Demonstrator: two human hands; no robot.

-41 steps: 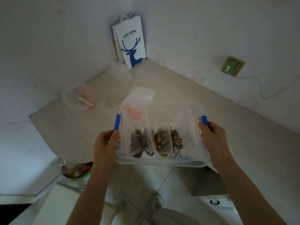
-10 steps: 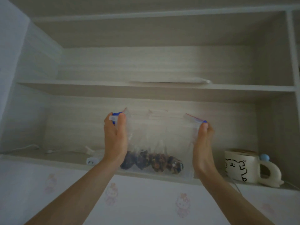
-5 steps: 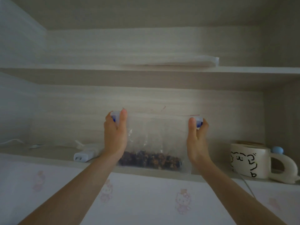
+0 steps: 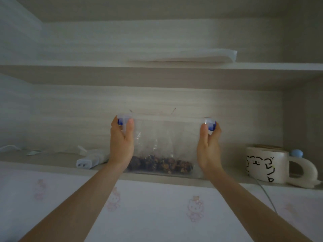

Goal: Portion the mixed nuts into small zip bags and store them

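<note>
A clear plastic box [image 4: 183, 137] with blue side clips stands on the lower shelf [image 4: 52, 163], pushed in from the front edge. Inside it, several small zip bags of dark mixed nuts [image 4: 160, 164] lie along the bottom. My left hand [image 4: 122, 145] grips the box's left end, thumb and fingers around the blue clip. My right hand [image 4: 208, 147] grips the right end the same way, at the other clip.
A white power adapter [image 4: 90, 158] with cables lies left of the box. A white mug with a cartoon face [image 4: 267, 165] stands at the right. A folded white sheet [image 4: 183, 55] rests on the upper shelf. Below the shelf is a patterned white panel [image 4: 157, 206].
The box was carried from the table up to the shelf. Over the last second it has slid further in and come to rest on the lower shelf, both hands still on its ends.
</note>
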